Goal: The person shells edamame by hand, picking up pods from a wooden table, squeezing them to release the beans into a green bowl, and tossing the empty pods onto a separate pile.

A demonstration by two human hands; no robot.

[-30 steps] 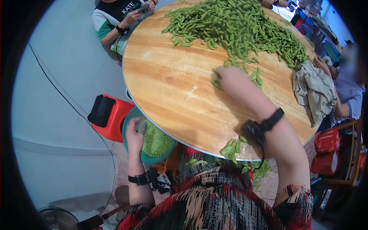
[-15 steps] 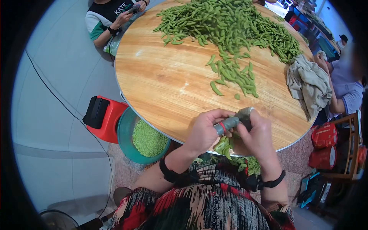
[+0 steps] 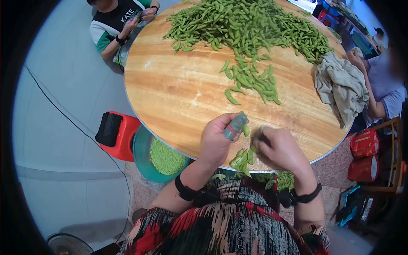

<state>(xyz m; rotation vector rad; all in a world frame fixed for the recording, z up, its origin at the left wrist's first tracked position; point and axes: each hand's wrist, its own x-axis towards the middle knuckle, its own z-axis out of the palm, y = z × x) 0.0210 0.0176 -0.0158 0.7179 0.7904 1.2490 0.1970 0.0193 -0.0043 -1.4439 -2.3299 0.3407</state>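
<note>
My left hand is closed, holding a green soybean pod under its thumb. A grey-green cover with a red band wraps that thumb. My right hand is just to the right, low over the table, its fingers curled and blurred; what they hold, if anything, does not show. Below and between the hands, a few opened-looking pods lie at the table's near edge. Farther in is a loose group of pods, with a large heap of pods behind it.
The round wooden table has a metal-edged rim. Left of it, a teal basin of shelled beans stands beside a red container. A grey cloth hangs at the right edge. One person sits far left, another right.
My hands, together before, have moved apart. The left has gone slightly left and up, now showing a pod; the right has moved slightly downward. The view has shifted a little.
</note>
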